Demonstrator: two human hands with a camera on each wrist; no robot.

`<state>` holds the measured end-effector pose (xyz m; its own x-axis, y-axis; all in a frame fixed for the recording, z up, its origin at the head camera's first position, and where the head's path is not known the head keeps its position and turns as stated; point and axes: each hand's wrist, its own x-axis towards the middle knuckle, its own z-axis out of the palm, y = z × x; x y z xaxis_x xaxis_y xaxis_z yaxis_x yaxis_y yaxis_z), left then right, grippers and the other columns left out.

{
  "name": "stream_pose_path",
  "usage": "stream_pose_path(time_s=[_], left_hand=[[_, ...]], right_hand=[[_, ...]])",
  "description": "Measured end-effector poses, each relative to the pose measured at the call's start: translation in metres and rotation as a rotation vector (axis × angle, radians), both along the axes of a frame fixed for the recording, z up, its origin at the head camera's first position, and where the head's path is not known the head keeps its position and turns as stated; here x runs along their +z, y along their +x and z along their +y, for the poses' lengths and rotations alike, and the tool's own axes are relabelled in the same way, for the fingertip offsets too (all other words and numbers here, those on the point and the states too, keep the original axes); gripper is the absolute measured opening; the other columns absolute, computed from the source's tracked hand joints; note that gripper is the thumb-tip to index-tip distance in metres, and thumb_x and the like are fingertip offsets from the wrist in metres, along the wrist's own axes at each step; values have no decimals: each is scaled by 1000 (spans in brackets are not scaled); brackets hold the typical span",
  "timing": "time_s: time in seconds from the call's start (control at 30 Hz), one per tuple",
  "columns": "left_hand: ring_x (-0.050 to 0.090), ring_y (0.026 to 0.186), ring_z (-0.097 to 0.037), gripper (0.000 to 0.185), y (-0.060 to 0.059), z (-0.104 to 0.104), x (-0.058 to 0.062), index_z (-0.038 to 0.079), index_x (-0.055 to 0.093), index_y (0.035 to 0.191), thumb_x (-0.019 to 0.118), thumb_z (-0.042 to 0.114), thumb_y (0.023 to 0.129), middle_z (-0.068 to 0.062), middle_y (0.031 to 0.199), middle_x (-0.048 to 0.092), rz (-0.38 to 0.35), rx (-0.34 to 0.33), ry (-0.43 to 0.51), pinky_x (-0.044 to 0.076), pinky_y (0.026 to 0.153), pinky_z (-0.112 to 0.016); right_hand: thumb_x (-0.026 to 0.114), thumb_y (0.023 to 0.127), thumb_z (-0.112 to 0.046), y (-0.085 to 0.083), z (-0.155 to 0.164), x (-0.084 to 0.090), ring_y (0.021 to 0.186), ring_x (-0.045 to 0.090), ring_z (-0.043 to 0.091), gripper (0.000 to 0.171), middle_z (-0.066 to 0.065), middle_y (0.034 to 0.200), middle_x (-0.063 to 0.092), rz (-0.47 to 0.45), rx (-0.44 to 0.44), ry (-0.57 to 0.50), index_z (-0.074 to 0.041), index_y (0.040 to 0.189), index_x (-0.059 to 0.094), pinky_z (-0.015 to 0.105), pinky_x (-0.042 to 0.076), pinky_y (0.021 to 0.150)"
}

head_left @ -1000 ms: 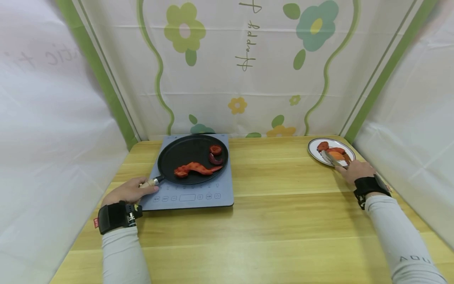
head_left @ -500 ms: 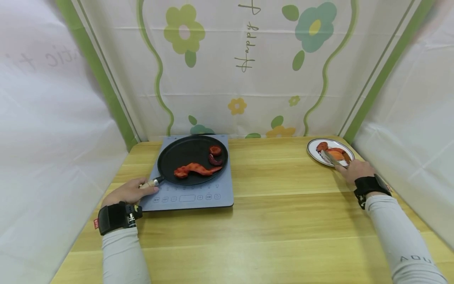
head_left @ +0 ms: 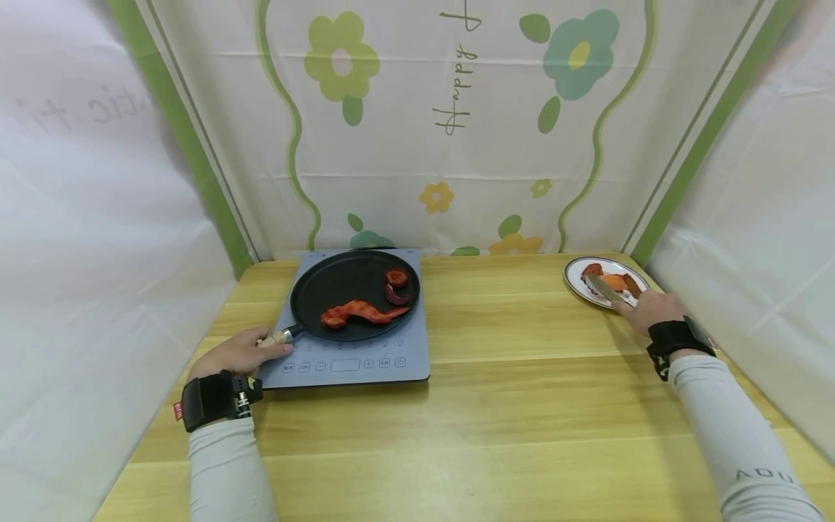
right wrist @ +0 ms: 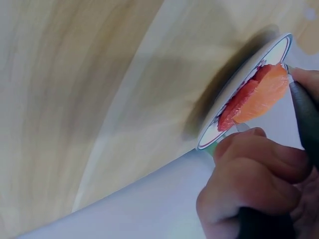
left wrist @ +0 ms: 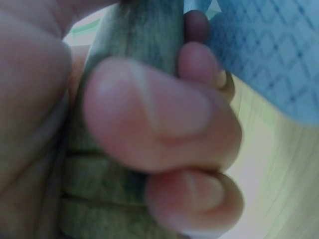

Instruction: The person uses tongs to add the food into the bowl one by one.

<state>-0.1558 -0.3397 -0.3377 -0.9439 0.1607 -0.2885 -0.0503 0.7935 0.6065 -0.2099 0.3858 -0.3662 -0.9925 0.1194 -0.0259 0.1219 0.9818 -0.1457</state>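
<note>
A black frying pan point(head_left: 352, 290) stands on a grey-blue induction cooktop point(head_left: 352, 359) at the left. In it lie a long red-orange piece of food point(head_left: 362, 313) and two small dark red pieces point(head_left: 396, 285). My left hand point(head_left: 238, 353) grips the pan's wooden handle point(left wrist: 124, 124), fingers curled round it. At the far right a white plate point(head_left: 577, 284) holds red and orange food point(head_left: 613, 281). My right hand point(head_left: 649, 310) holds metal tongs point(head_left: 605, 289) whose tips are on the orange piece point(right wrist: 261, 97).
The wooden table point(head_left: 522, 406) is walled by a flowered white and green cloth at the back and white sheets on both sides. The plate sits close to the right back corner. The cooktop's control panel faces me.
My right hand and the tongs have shifted slightly toward the plate's far side, and the orange food has shifted a little. The left hand stays on the pan handle.
</note>
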Motion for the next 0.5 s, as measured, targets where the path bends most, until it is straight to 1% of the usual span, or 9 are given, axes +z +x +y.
stream_pose_path(time_s=[0.13, 0.27, 0.37, 0.5], left_hand=[[48, 71, -20, 36, -1, -1, -1, 4, 57, 105, 65, 39, 104, -3, 79, 48, -3, -2, 1, 40, 65, -32], [49, 73, -20, 35, -2, -2, -2, 4, 58, 105, 65, 38, 104, -4, 80, 48, -11, 11, 3, 41, 66, -33], [50, 74, -21, 35, -3, -2, -2, 4, 58, 106, 66, 38, 104, -4, 81, 49, -12, 17, 1, 42, 66, -33], [50, 76, -21, 37, -1, -1, 0, 3, 57, 108, 65, 39, 104, -4, 82, 49, -5, 7, -9, 41, 67, -33]], right_hand=[[51, 107, -52, 0, -5, 3, 58, 53, 31, 66, 10, 59, 51, 8, 7, 12, -8, 58, 51, 36, 39, 54], [51, 107, -49, -1, -10, 6, 59, 54, 32, 64, 12, 60, 52, 7, 15, 14, -8, 58, 50, 36, 39, 55], [51, 107, -49, -2, -13, 8, 62, 56, 36, 64, 16, 62, 53, 2, 11, 11, -5, 61, 51, 40, 43, 58], [50, 108, -49, -3, -14, 11, 67, 60, 43, 65, 25, 69, 58, -14, 10, 17, 0, 66, 55, 47, 48, 62]])
